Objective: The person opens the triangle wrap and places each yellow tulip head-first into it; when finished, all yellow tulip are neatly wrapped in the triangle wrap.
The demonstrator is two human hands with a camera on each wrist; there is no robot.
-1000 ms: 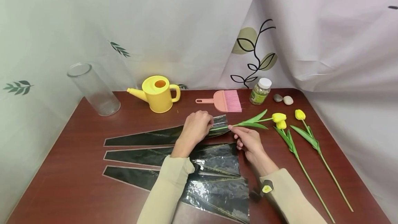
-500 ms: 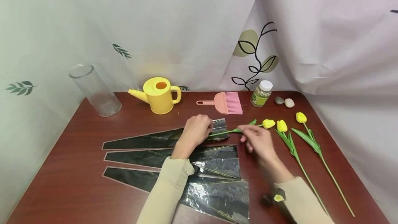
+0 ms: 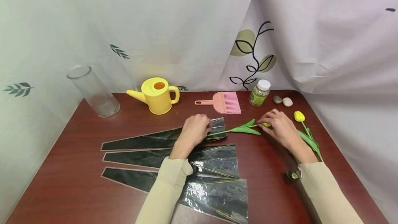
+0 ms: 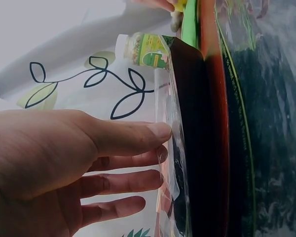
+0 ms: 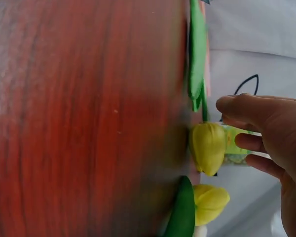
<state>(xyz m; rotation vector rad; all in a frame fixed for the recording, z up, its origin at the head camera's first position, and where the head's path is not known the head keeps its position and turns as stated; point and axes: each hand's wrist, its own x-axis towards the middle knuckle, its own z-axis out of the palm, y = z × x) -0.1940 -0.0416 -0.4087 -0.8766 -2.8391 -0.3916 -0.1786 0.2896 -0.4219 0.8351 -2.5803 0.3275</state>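
Observation:
My left hand [image 3: 194, 129] pinches the open edge of the farthest black-and-clear flower sleeve [image 3: 140, 141] between thumb and fingers. In the left wrist view, the thumb tip lies on the clear plastic film [image 4: 173, 163]. A yellow tulip [image 3: 247, 130] lies with its lower stem at the sleeve's mouth, leaves and bloom outside. My right hand [image 3: 281, 127] is over the bloom, fingers loosely bent. The right wrist view has a gap between those fingers and the tulip bloom [image 5: 208, 148]. Another yellow tulip [image 3: 299, 116] lies at the right; a third is mostly hidden by the right arm.
Two more flat sleeves [image 3: 214, 160] lie nearer me. Along the back stand a glass vase [image 3: 104, 101], a yellow watering can [image 3: 159, 101] and a white-capped jar [image 3: 258, 94]. A pink dustpan with brush [image 3: 220, 103] and two stones [image 3: 287, 102] lie there too.
The tulip has slid left, farther into the sleeve. My right hand has let go of its stem and moved right to the bloom. My left hand stays at the sleeve.

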